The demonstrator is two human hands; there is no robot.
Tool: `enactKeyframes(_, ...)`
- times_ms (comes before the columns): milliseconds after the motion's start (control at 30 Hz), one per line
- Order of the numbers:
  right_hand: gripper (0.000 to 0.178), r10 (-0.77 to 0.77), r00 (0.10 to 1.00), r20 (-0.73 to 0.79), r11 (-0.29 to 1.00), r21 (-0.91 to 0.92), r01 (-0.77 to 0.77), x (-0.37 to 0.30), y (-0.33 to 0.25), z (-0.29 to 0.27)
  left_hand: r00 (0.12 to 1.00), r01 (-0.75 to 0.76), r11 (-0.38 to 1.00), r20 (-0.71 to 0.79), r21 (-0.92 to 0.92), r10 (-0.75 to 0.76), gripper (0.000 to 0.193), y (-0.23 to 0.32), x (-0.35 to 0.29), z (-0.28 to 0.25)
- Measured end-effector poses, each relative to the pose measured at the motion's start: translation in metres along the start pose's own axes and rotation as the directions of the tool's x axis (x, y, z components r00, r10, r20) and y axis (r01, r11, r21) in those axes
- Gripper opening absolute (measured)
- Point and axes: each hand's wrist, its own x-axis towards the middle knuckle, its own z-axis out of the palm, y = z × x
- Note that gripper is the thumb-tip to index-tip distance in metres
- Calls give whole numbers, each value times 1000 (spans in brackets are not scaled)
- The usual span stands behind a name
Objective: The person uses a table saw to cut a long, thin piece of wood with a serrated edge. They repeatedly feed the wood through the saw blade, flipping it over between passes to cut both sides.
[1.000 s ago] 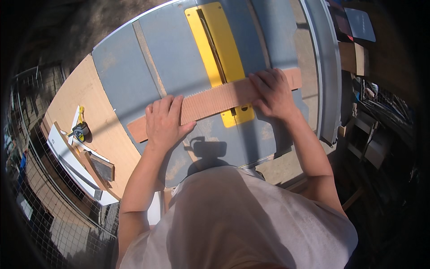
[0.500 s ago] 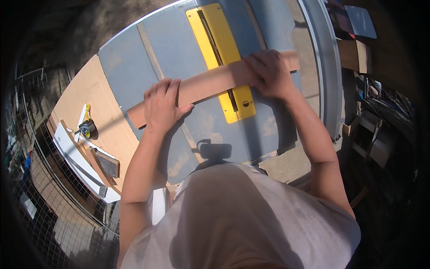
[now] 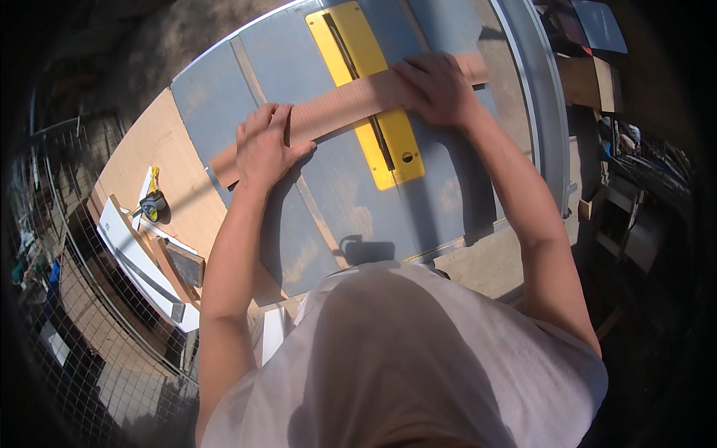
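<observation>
While both hands press flat on the wooden board (image 3: 340,112), left hand (image 3: 263,145) at centre left and right hand (image 3: 435,86) at upper centre, it lies across the yellow insert plate (image 3: 388,149) of the grey saw table (image 3: 336,201); feeding it onward looks to need fingers kept off the slot; a yellow tape measure (image 3: 152,204) sits at mid left

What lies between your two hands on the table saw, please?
In the head view, the wooden strip spans from left hand to right hand, crossing the yellow insert plate of the grey saw table.
</observation>
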Motion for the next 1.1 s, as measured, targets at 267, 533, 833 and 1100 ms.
enactKeyframes(267, 69, 5, 1000, -4, 1000, 11, -5, 22, 6, -16, 998, 13, 1000, -54, -13, -13, 82, -2, 13, -19)
enactKeyframes(533, 65, 27, 999, 41, 996, -87, -24, 5, 13, 1, 997, -14, 1000, -77, 7, 14, 81, 5, 12, -5)
enactKeyframes(833, 72, -63, 998, 27, 993, -98, 66, 46, 42, 4, 992, -35, 997, -120, 75, 44, 81, -11, 45, -14)
enactKeyframes(1100, 62, 20, 972, 234, 1000, 6, -22, 95, 62, -26, 995, -35, 938, 72, -346, 64, 62, -30, 85, -45)
